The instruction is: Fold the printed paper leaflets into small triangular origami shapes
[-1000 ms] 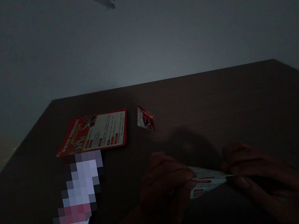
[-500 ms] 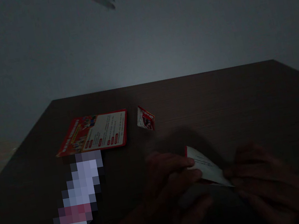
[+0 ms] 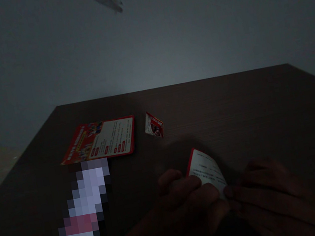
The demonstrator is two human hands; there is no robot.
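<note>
My left hand [image 3: 187, 200] is closed around a white printed sheet of paper [image 3: 206, 164] with a red edge. The sheet curves upward above the fingers, and its lower part is hidden by the hand. From the other side, my right hand [image 3: 272, 189] pinches the sheet's lower right corner with its fingertips. Both hands are close together over the front of the table and are dimly lit.
On the dark wooden table [image 3: 235, 112] lies a red and white printed card [image 3: 112, 138] at the left. Beside it is a small red and white packet [image 3: 154, 125]. A pixelated bright phone-like object [image 3: 84, 204] lies nearer. A grey wall [image 3: 178, 29] stands behind.
The left fingers have closed further over the sheet, which now stands more upright. My right hand has moved slightly left, toward the left hand.
</note>
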